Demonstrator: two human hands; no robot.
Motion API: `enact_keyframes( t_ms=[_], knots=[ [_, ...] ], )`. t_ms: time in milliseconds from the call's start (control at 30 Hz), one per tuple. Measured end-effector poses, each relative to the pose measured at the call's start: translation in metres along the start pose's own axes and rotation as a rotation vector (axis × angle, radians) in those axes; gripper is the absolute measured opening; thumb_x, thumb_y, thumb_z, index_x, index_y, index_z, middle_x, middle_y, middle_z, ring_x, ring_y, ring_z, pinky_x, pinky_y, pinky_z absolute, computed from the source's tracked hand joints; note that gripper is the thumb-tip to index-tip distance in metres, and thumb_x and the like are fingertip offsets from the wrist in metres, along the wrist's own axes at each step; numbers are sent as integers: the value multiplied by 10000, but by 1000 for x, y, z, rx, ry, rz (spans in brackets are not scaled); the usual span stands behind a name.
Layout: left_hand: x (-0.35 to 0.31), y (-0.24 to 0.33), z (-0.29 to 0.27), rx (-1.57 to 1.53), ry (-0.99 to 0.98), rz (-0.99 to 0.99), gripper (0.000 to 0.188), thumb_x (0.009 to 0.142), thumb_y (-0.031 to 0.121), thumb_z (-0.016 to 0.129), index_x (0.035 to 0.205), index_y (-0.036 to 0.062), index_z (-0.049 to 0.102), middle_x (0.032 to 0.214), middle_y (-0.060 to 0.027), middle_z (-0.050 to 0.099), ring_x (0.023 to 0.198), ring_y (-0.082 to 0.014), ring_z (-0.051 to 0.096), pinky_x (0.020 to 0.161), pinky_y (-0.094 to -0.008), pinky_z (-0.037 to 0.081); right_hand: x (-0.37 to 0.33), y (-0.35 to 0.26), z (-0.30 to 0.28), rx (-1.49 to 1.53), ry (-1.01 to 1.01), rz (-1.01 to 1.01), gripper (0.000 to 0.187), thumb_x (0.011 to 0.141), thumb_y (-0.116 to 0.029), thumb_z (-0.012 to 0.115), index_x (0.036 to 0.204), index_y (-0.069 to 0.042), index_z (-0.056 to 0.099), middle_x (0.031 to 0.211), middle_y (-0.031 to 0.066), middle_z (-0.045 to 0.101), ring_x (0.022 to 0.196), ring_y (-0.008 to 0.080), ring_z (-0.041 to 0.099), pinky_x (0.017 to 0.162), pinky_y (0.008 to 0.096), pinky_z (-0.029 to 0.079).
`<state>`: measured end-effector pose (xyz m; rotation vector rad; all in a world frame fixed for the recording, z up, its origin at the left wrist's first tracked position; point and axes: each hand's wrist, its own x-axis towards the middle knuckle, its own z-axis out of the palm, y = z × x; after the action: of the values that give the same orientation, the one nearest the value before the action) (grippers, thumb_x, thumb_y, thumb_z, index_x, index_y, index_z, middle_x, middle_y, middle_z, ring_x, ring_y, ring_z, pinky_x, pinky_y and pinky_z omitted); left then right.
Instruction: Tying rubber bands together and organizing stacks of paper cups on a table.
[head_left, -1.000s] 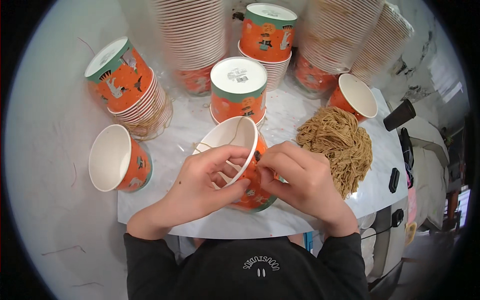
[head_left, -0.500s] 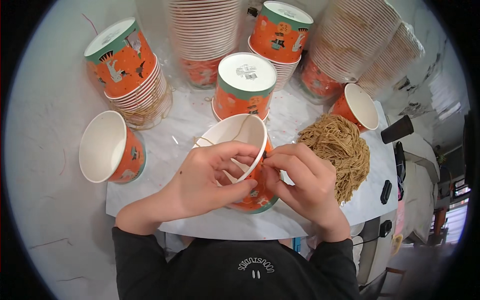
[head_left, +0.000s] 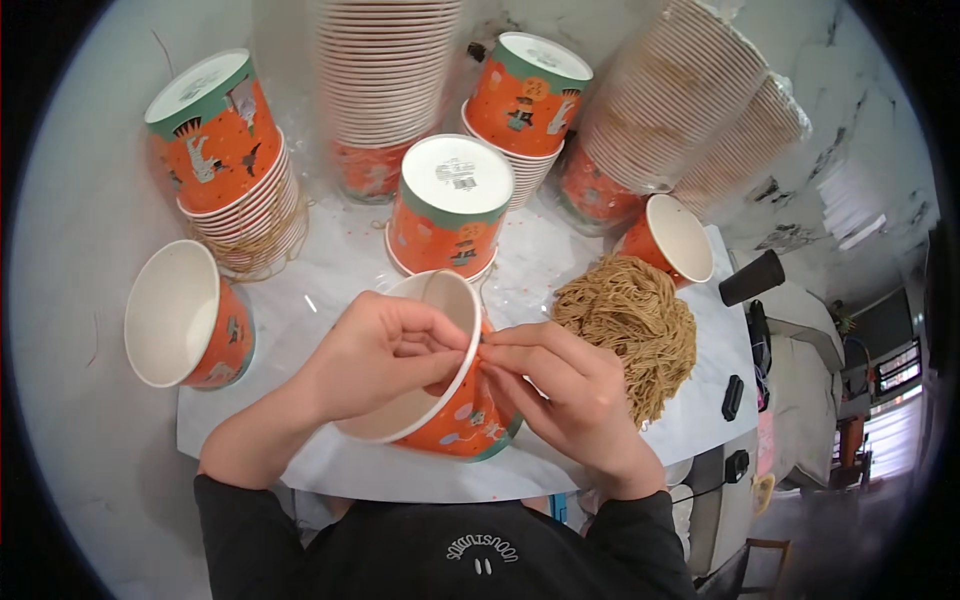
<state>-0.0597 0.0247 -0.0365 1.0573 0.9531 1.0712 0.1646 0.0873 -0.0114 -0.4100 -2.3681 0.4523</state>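
Observation:
An orange paper bucket (head_left: 470,425) with a white rim lies tilted in front of me, its mouth facing left. Inside the mouth, my left hand (head_left: 375,350) is closed, thumb and fingers pinched together against the wall just under the rim; what they hold is hidden. On the outer side of the same rim, my right hand (head_left: 560,385) pinches with thumb and forefinger. A thin tan string (head_left: 486,290) bends past the rim toward these right fingertips, and part of it shows inside the bucket. The two hands' fingertips face each other across the wall.
A tan heap of string (head_left: 630,335) lies right of my right hand. Behind stand upturned buckets (head_left: 455,180) and tall bucket stacks (head_left: 390,80). One open bucket (head_left: 180,315) is at the left, another (head_left: 672,240) at the back right. A black cup (head_left: 752,278) is farther right.
The whole view has shifted, so everything sits lower and further left. My left thumb has moved from over the rim to inside it. The bucket's mouth faces more to the left.

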Motion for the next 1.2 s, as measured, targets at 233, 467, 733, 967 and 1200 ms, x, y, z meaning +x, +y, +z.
enact_keyframes(
  t_ms=[233,467,733,967,1200],
  knots=[
    [-7,1,9,89,36,99,67,964,-2,637,1013,-29,675,895,-24,695,815,-57,663,718,-204,534,2,1,-7,-1,-64,16,165,847,-48,764,1003,-40,712,979,90,697,810,267,714,657,352,582],
    [-10,-1,20,345,105,229,69,960,38,657,1017,-1,665,917,-23,704,864,-95,684,771,-246,565,1,-2,-23,79,-112,394,106,857,16,714,953,-18,689,789,51,680,654,134,673,608,252,517],
    [-13,2,34,373,117,369,87,970,25,660,1054,3,662,1053,-73,701,912,-126,693,779,-268,572,3,-19,-18,275,42,199,248,808,42,754,1052,24,715,1031,152,751,930,230,736,823,319,572],
    [-13,12,40,649,186,518,174,918,-19,705,1086,17,680,1047,-75,667,824,-105,641,711,-251,521,-4,-13,-12,107,77,160,246,807,72,771,1044,9,743,1033,138,750,901,235,739,782,306,580],
    [3,18,32,909,318,564,156,848,50,769,995,37,718,979,-94,687,789,-261,680,718,-352,546,2,5,-15,197,44,179,202,817,87,751,1004,13,768,975,131,764,869,227,747,753,296,577]
  ],
)
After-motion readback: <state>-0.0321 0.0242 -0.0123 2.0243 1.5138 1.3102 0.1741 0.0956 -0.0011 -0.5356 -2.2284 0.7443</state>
